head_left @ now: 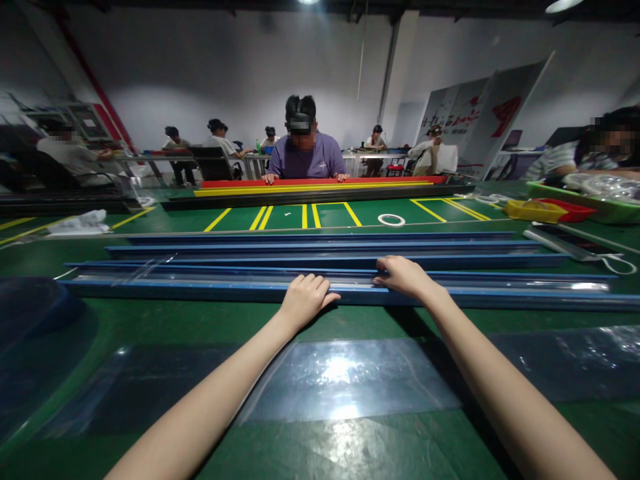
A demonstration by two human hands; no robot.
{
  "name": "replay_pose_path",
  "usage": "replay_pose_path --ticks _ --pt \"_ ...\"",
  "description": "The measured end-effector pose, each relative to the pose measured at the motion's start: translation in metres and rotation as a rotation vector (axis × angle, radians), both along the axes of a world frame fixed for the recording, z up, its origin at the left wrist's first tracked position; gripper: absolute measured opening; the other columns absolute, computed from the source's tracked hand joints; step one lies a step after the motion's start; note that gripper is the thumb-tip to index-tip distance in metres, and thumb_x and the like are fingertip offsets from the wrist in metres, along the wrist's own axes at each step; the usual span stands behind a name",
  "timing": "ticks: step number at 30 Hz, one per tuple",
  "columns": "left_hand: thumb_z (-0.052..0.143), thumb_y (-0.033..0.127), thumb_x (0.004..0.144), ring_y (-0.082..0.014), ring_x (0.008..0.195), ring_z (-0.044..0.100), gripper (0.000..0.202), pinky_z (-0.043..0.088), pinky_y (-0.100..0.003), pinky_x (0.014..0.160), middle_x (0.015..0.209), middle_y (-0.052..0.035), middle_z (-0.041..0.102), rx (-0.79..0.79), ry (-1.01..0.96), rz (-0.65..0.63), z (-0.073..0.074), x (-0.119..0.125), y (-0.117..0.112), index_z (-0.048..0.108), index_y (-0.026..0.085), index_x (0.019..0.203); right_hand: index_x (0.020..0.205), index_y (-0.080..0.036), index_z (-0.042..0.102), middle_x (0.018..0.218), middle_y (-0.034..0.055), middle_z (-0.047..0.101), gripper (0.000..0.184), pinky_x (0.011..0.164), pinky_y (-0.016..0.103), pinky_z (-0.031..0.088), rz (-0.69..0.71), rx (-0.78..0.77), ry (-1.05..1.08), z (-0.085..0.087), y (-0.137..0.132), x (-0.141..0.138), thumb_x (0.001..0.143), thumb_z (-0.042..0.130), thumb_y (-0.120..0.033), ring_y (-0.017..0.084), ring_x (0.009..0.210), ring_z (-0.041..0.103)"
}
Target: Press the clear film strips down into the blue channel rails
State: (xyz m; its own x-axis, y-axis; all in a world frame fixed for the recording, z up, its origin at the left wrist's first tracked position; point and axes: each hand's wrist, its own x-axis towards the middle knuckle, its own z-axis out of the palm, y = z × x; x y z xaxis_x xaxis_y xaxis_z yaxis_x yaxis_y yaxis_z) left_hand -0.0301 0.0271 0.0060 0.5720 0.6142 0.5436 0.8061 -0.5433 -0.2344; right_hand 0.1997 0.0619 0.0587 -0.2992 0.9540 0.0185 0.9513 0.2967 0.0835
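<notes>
Both hands are on the nearest blue rail point(200, 291), which lies crosswise just ahead of the person. Its long axis runs from far out past the left hand point(305, 297) to far out past the right hand point(403, 275). The hands sit close together near the rail's middle, the left on its near edge and the right a little farther in, on its top face. The left hand's fingers are curled down over the rail and the right hand's fingertips are bent onto it. I cannot tell whether either one actually clamps it. More blue rails point(300, 252) lie parallel just beyond the hands. A clear film sheet point(350, 373) lies on the green table point(150, 320), back under the forearms.
</notes>
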Motion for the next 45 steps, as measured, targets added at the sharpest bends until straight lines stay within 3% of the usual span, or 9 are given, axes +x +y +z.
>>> replay_pose_path --ticks 7,18,26,33,40,45 --pt "0.034 0.049 0.085 -0.0173 0.067 0.05 0.04 0.027 -0.029 0.058 0.068 -0.0054 0.057 0.024 -0.007 0.026 0.001 -0.001 -0.002 0.055 0.016 0.072 0.089 -0.021 0.062 0.091 0.0075 0.065 0.022 0.057 0.025 0.036 -0.007 0.051 0.075 -0.009 0.004 -0.007 0.075 0.053 -0.037 0.022 0.084 0.059" --pt "0.034 0.054 0.083 -0.0166 0.067 0.052 0.044 0.029 -0.029 0.059 0.071 -0.0046 0.059 0.023 -0.039 0.027 0.004 -0.004 -0.001 0.054 0.015 0.074 0.087 -0.023 0.065 0.088 0.0069 0.066 0.022 0.053 0.023 0.033 -0.004 0.023 0.031 -0.004 0.008 0.0 0.073 0.053 -0.036 0.021 0.081 0.059" --pt "0.034 0.053 0.084 -0.0166 0.068 0.053 0.044 0.03 -0.028 0.06 0.071 -0.0053 0.06 -0.03 -0.077 0.004 0.004 -0.004 -0.001 0.056 0.015 0.078 0.083 -0.025 0.064 0.086 0.0045 0.066 0.02 0.049 0.022 0.029 -0.067 -0.047 -0.02 0.008 0.005 0.023 0.07 0.053 -0.034 0.019 0.077 0.059" --pt "0.036 0.053 0.083 -0.0164 0.066 0.053 0.043 0.029 -0.028 0.058 0.069 -0.0044 0.06 -0.017 -0.026 -0.003 0.003 -0.002 -0.001 0.055 0.016 0.075 0.085 -0.025 0.063 0.086 0.0037 0.065 0.02 0.051 0.022 0.031 -0.134 -0.086 -0.068 0.006 0.011 0.045 0.07 0.054 -0.035 0.018 0.075 0.058" --pt "0.037 0.051 0.084 -0.0168 0.067 0.052 0.042 0.029 -0.028 0.057 0.069 -0.0052 0.059 -0.028 -0.051 -0.005 0.001 0.0 -0.001 0.055 0.016 0.072 0.093 -0.022 0.064 0.091 0.0085 0.064 0.027 0.055 0.025 0.036 -0.171 -0.121 -0.109 0.01 0.008 0.035 0.071 0.053 -0.034 0.021 0.08 0.059" --pt "0.037 0.05 0.084 -0.0171 0.067 0.052 0.041 0.029 -0.028 0.057 0.068 -0.0053 0.059 -0.013 -0.044 -0.005 0.001 0.0 -0.001 0.055 0.016 0.071 0.092 -0.022 0.063 0.093 0.0076 0.065 0.029 0.055 0.024 0.036 -0.105 -0.086 -0.046 0.01 0.005 0.024 0.07 0.056 -0.039 0.021 0.082 0.058"
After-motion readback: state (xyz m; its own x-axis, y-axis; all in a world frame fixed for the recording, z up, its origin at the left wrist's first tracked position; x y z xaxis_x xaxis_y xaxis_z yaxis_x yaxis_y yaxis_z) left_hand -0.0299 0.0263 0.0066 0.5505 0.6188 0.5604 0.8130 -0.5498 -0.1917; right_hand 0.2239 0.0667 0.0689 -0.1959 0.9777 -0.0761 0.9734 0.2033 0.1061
